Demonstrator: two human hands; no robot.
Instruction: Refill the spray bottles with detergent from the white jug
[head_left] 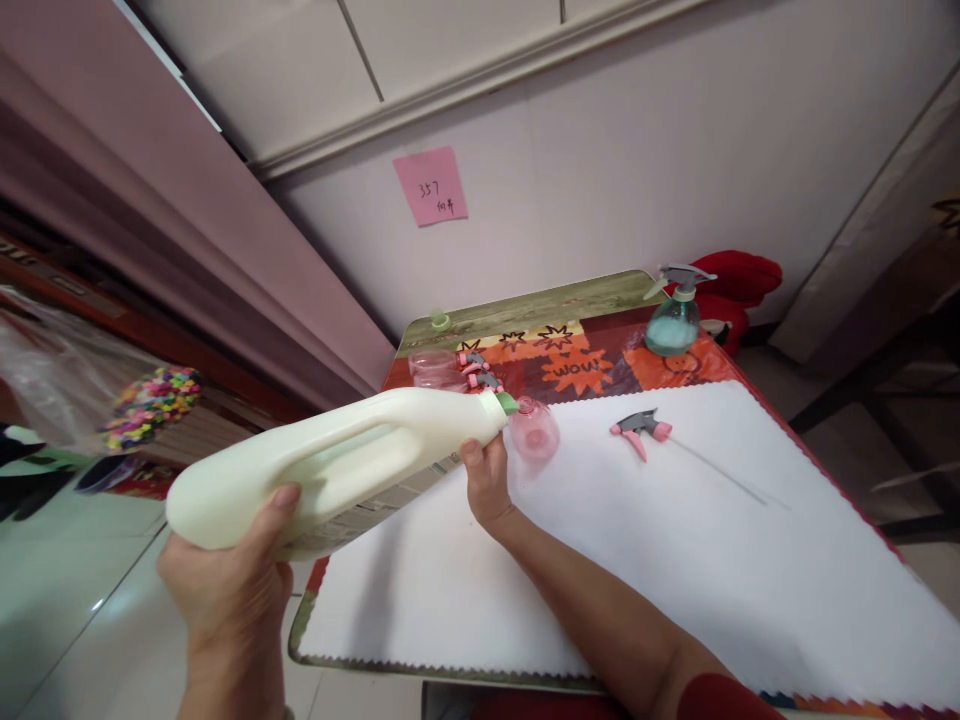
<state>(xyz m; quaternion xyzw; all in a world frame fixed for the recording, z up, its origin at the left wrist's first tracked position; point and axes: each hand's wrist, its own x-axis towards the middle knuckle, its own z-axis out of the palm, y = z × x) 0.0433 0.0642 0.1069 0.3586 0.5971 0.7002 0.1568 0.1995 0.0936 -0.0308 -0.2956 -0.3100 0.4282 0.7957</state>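
Tilting the pale jug, my left grip wrapping round its base, the green spout pointing at the pink bottle on the white-covered tabletop! My right grip is curling by the jug's neck, and I can't tell whether it's holding jug or bottle; I'm lining up a pour, it seems, and the next move is calling for a slow, steady tilt
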